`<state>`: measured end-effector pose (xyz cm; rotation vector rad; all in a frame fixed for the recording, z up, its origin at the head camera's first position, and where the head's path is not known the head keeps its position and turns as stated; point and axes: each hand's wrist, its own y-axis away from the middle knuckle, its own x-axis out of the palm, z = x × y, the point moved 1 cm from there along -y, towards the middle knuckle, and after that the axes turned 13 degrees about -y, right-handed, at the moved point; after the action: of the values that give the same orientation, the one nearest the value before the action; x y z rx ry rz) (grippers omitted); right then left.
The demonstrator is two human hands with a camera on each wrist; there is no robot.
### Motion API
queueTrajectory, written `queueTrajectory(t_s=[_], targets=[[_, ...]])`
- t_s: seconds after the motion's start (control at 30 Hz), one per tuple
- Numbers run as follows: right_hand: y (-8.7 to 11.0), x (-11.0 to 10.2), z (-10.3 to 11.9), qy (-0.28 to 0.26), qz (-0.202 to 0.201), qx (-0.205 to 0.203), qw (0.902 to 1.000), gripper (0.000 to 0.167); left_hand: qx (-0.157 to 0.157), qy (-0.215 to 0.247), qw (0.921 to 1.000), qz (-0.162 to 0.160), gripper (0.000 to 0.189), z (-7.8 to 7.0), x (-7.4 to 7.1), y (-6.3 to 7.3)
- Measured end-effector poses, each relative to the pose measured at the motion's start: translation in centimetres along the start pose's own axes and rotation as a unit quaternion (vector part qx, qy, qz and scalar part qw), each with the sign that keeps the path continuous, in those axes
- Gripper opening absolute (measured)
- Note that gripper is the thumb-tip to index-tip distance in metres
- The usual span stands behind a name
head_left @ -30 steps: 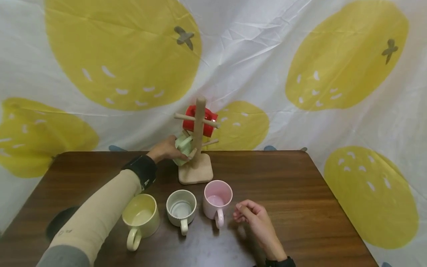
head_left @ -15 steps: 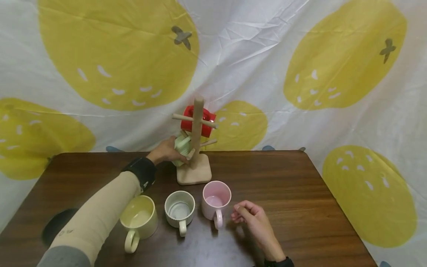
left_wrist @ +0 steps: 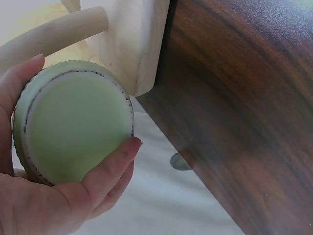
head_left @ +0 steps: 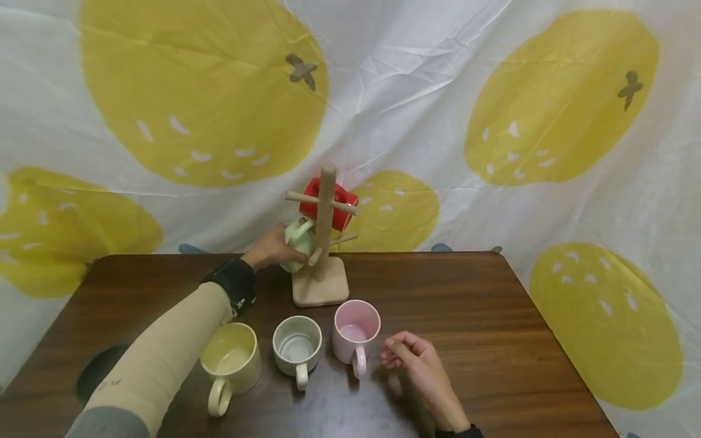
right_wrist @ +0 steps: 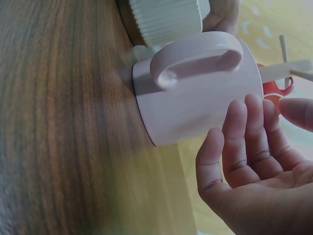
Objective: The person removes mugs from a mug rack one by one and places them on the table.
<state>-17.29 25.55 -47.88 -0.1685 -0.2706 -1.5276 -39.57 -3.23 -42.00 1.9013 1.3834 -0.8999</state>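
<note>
My left hand (head_left: 269,248) grips a light green mug (head_left: 296,244) at the left side of a wooden mug tree (head_left: 324,234). In the left wrist view the mug's round base (left_wrist: 78,122) faces the camera, with thumb and fingers around its sides. Its handle points up toward the post; whether a peg passes through it I cannot tell. A red mug (head_left: 310,205) hangs high on the tree, behind the post. My right hand (head_left: 420,368) stays just right of a pink mug (head_left: 350,347), apart from it, fingers loosely curled and holding nothing.
A grey-white mug (head_left: 290,362) and a yellow mug (head_left: 241,371) stand left of the pink one, handles toward me. A dark round object (head_left: 98,371) is partly hidden by my left sleeve. Patterned cloth (head_left: 405,121) hangs behind the wooden table (head_left: 493,340).
The green mug has risen slightly and shifted a little left in my left hand, its handle now clearer beside the post. My right hand has hardly moved.
</note>
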Motion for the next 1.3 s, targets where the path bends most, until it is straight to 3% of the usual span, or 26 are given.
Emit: queueTrajectory(t_s=[0.67, 0.83, 1.3], targets=[[0.3, -0.1, 0.1, 0.014, 0.014, -0.004, 0.9998, 0.029, -0.004, -0.004, 0.9993, -0.037, 0.059, 0.0, -0.9, 0.6], [0.5, 0.3, 0.1, 0.012, 0.023, -0.007, 0.9996, 0.029, -0.002, 0.024, 0.9988, -0.042, 0.057, 0.2, -1.1, 0.9], [0.6, 0.6, 0.0, 0.008, 0.019, -0.005, 0.9998, 0.029, -0.030, 0.029, 0.9962, -0.076, 0.062, 1.3, -2.5, 2.3]])
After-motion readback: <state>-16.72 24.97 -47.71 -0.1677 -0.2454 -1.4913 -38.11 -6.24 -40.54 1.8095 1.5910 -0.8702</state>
